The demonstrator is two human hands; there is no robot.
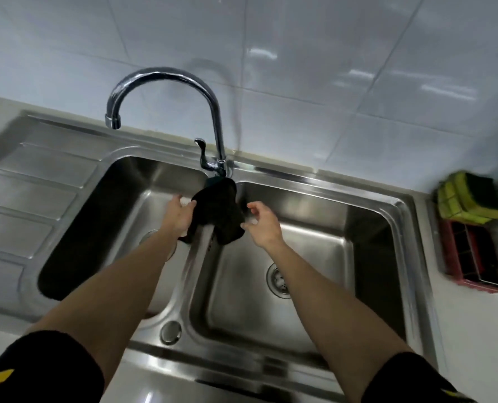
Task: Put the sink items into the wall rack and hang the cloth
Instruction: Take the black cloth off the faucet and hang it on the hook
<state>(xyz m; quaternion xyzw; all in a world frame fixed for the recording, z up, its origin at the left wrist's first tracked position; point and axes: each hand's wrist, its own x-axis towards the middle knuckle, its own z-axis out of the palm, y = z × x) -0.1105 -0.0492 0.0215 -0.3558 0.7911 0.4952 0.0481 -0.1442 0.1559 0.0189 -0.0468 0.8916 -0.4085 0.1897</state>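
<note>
A dark cloth (pixel 218 210) drapes over the divider between the two steel sink basins (pixel 314 199), just below the tap's base. My left hand (pixel 179 215) touches the cloth's left edge with fingers around it. Just right of the cloth, my right hand (pixel 261 221) has its fingers curled and apart and holds nothing. At the far right a red wire rack (pixel 460 257) on the wall carries yellow-green sponges (pixel 468 203).
A chrome gooseneck tap (pixel 166 82) arches over the left basin, its lever (pixel 201 146) at the base. A ribbed drainboard (pixel 29 184) lies at the left. White tiles cover the wall behind. Both basins show bare steel and drains.
</note>
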